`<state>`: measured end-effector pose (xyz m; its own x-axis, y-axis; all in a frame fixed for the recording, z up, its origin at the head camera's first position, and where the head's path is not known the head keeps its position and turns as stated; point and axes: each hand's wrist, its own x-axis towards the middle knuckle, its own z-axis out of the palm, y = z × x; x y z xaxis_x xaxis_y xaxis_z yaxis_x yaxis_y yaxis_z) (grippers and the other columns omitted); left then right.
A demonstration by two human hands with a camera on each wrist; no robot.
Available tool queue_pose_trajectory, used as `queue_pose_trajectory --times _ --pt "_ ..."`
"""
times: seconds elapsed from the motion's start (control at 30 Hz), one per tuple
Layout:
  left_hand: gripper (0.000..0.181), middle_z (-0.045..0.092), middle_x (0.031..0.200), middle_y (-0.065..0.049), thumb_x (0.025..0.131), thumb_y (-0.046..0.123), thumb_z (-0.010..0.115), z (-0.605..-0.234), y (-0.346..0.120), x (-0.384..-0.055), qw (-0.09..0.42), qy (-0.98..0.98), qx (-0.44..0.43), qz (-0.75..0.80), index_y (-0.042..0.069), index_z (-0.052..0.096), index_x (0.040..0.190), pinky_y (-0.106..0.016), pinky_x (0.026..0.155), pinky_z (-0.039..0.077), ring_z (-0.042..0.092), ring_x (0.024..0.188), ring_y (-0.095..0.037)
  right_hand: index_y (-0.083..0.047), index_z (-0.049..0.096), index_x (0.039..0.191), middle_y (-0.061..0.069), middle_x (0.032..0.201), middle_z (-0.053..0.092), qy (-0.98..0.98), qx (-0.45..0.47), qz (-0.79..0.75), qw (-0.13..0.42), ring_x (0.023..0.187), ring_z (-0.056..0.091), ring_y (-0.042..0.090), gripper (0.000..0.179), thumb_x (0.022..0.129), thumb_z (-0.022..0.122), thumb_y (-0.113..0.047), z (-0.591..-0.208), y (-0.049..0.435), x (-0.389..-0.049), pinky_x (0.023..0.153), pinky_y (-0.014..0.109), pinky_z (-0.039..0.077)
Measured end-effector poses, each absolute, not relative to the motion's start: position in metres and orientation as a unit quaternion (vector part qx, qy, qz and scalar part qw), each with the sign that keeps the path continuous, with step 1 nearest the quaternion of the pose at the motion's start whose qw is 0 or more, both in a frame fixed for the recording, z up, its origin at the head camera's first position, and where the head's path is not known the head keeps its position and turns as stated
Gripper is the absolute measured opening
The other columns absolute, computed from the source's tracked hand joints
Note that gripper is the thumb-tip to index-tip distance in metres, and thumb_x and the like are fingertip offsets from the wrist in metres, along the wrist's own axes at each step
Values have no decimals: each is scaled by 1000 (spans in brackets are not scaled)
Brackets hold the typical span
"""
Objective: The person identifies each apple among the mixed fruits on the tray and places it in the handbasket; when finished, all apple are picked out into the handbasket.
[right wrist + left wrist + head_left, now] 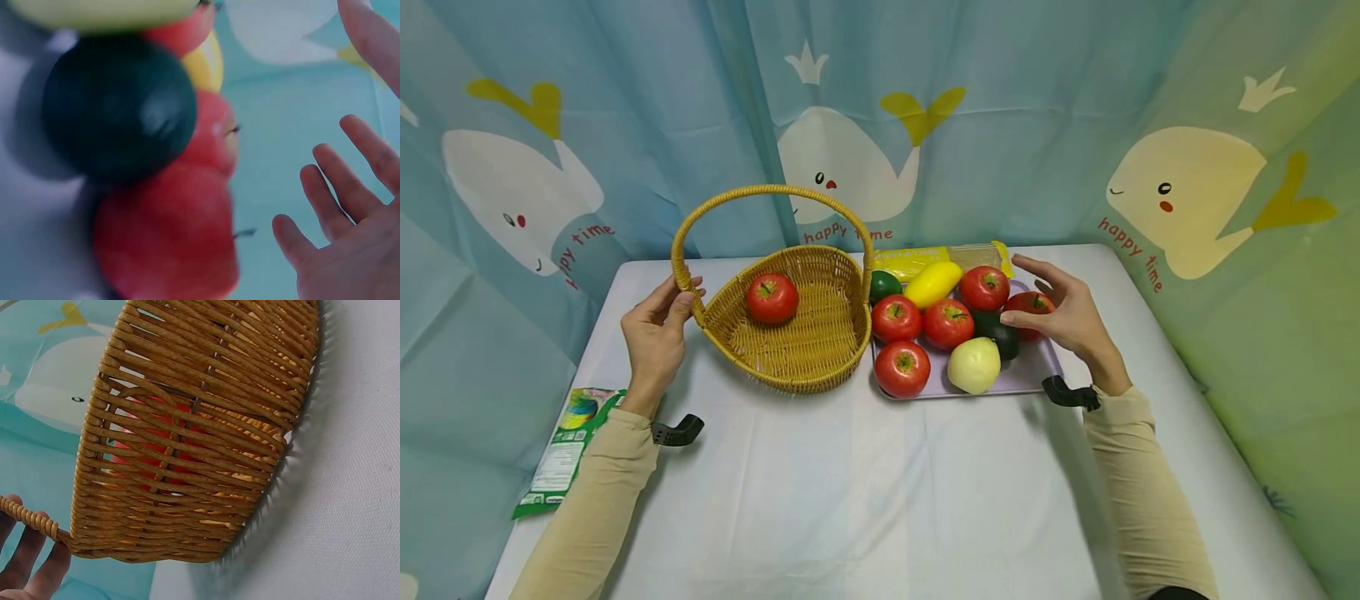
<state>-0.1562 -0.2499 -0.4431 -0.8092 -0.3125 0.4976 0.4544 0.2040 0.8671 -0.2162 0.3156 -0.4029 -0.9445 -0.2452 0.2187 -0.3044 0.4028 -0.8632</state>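
Observation:
My left hand point(655, 337) holds the base of the handle of a woven basket point(805, 379), thumb in front and fingers behind. Inside the basket lies one red apple point(772, 298), glimpsed through the weave in the left wrist view. Over the right end of a lilac tray point(1037, 379), my right hand point(1067, 312) hovers with thumb and fingers spread, holding nothing. Below it are a red apple point(1028, 308), partly covered by the hand, and a dark green avocado-like fruit point(996, 335). In the right wrist view the fingers point(340, 187) stand apart from the apple point(169, 231).
Several more red apples point(902, 369), a yellow mango-like fruit point(933, 286), a pale round fruit point(974, 365) and a green fruit point(886, 287) crowd the tray. Behind it lies a yellow packet point(910, 262). A green packet point(561, 458) lies by the left forearm. A curtain borders the table.

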Motion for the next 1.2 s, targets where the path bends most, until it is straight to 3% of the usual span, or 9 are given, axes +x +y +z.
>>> queue_pose_trajectory --times 0.27,0.47,0.53,0.6,0.77,0.9,1.2 --pt "36 79 122 -10 105 4 64 -443 -251 -156 305 -719 -52 -622 -3 67 141 -15 87 62 78 105 -12 -12 56 155 10 158 55 -860 124 495 18 150 43 18 83 80 91 -1 -420 342 -221 131 62 26" --pt "35 79 122 -12 105 1 64 -442 -250 -156 309 -717 -59 -622 -4 67 140 -15 87 62 78 104 -10 -11 53 156 17 160 50 -867 87 491 -5 152 41 31 82 83 90 -6 -432 356 -226 129 61 32" --pt "35 79 122 -11 105 1 64 -442 -250 -156 309 -714 -62 -625 -2 67 140 -16 87 62 78 105 -11 -10 51 157 19 161 48 -867 76 492 -14 152 41 32 82 85 90 -7 -438 362 -228 128 54 36" --pt "35 79 121 -10 105 1 64 -442 -251 -156 310 -712 -66 -626 -1 68 140 -17 87 62 78 105 -13 -8 49 158 20 162 46 -867 69 493 -22 151 43 29 82 87 89 -8 -445 367 -229 126 39 42" --pt "35 79 121 -12 105 0 63 -444 -251 -156 314 -711 -70 -626 1 68 140 -18 88 63 79 105 -14 -6 45 161 20 162 47 -867 64 493 -39 138 51 11 81 91 86 -14 -458 374 -229 104 7 48" --pt "36 79 122 -14 104 0 63 -444 -251 -155 313 -708 -69 -630 -1 68 140 -17 88 63 78 105 -13 -10 45 162 16 161 48 -868 63 490 -52 128 50 0 78 94 83 -18 -462 375 -228 97 3 46" --pt "36 79 121 -8 105 1 63 -443 -250 -154 305 -708 -59 -634 2 68 140 -18 88 63 78 105 -14 -9 44 162 15 158 49 -878 64 472 -56 125 51 1 78 95 83 -22 -464 375 -228 96 2 45"
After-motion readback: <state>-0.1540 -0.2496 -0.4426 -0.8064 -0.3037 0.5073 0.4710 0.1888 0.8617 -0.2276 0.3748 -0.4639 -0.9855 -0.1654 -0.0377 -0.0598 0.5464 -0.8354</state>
